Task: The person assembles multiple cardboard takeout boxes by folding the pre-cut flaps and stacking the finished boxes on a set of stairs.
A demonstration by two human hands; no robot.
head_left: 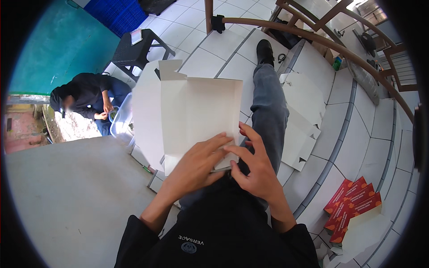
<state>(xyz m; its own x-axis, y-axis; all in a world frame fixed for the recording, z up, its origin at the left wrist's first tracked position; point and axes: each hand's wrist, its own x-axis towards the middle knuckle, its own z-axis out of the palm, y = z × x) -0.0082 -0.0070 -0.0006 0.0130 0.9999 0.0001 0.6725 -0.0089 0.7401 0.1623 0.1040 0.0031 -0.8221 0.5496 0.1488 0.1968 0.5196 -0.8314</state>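
An unfolded white cardboard box rests on my lap, its plain inner side up and a raised flap at its far left end. My left hand lies over the near edge, fingers reaching inside and thumb in front, gripping the cardboard. At the near right corner my right hand has bent fingers about the side edge, its thumb close to the front fold. The fingertips of both hands almost meet at this corner. My fingers partly hide the small folded flap there.
Flat white cardboard sheets lie on tiled steps to my right. Red printed boxes are fanned out lower right. A person works at left beside a clear plastic tub. A black stool and brown railing stand ahead.
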